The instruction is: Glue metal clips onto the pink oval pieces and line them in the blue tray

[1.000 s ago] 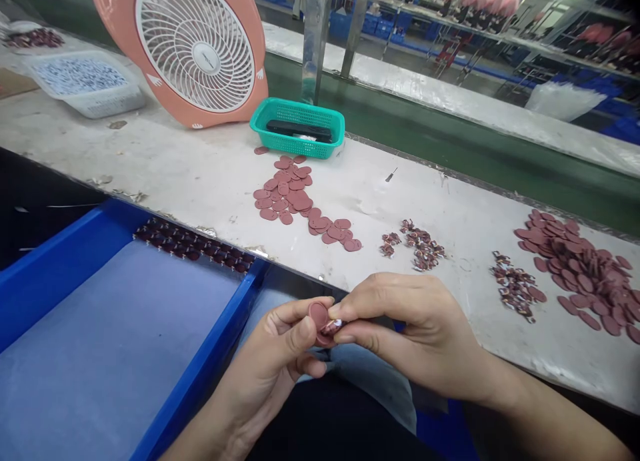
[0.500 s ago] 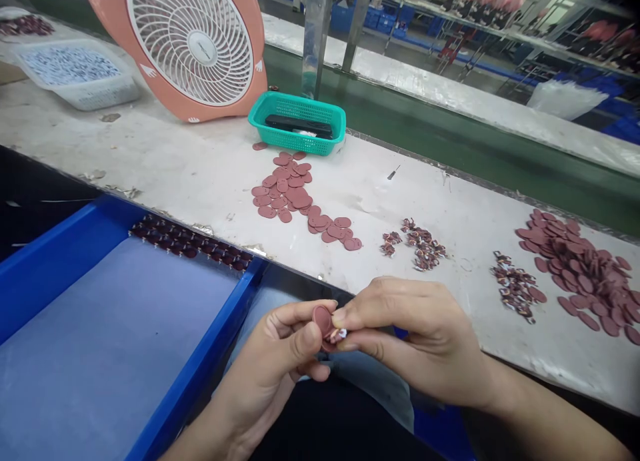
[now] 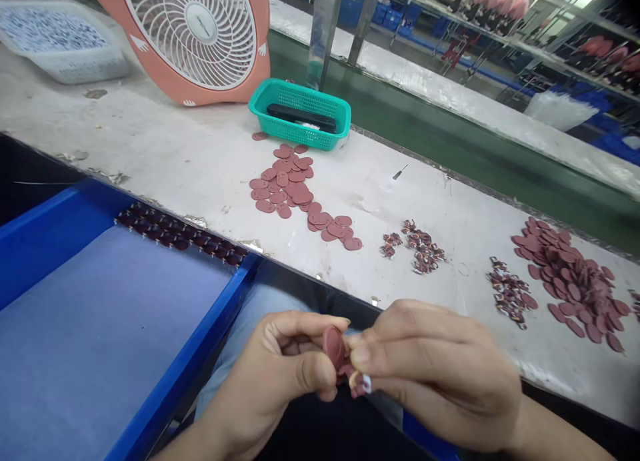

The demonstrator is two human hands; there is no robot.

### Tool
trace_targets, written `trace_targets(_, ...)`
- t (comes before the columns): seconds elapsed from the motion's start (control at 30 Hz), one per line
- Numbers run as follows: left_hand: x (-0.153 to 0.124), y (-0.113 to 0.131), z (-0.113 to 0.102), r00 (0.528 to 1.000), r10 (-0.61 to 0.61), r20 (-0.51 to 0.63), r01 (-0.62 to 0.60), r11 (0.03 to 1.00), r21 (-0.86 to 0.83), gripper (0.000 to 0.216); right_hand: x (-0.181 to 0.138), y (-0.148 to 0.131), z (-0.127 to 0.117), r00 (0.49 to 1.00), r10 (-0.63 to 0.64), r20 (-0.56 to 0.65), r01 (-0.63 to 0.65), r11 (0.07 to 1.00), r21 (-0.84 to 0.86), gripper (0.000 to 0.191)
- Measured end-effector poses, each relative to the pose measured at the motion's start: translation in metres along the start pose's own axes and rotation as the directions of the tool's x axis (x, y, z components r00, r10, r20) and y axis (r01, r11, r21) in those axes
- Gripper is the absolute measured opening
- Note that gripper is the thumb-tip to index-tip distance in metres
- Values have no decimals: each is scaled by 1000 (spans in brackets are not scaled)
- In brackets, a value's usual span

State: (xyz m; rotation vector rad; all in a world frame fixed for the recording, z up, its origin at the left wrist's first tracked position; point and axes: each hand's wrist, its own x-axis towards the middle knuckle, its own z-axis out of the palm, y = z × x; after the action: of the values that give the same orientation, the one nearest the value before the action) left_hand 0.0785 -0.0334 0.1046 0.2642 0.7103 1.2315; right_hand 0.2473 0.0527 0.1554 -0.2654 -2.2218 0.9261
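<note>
Between thumb and fingers, my left hand (image 3: 295,364) pinches a reddish-brown oval piece (image 3: 333,346) with a raised rim. My right hand (image 3: 435,368) is closed at the right side of that oval, its thumb and forefinger gripping a small brown part with a white and orange bit (image 3: 359,383). The two parts touch, but the fingertips hide how they join. On the bench ahead lie flat reddish-brown ovals (image 3: 299,193) and small brown figure-like parts (image 3: 425,251). Farther right is a second cluster of small parts (image 3: 509,293) beside a larger heap of ovals (image 3: 580,274).
A blue tray (image 3: 200,354) at the left holds rows of dark finished-looking pieces (image 3: 175,234). Behind stand a pink fan (image 3: 200,41), a green basket (image 3: 300,136) with a black object, and a white tub (image 3: 90,64). A needle-tipped piece (image 3: 399,174) lies on the white bench (image 3: 200,161).
Both hands have moved lower in the picture, with the oval and small part still between them. The oval has turned more edge-on, and the white bit shows lower.
</note>
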Motion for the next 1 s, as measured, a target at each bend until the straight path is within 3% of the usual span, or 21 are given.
trace_targets(0.33,6,-1,-3,982,-105,-155,94,992,-78,35,3,13,5,989,148,-7,-147,986,78,14)
trace_targets(1.0,-3,3,-5,980,-69,-185,52,994,-98,35,12,11,15,996,89,8,-89,988,125,14)
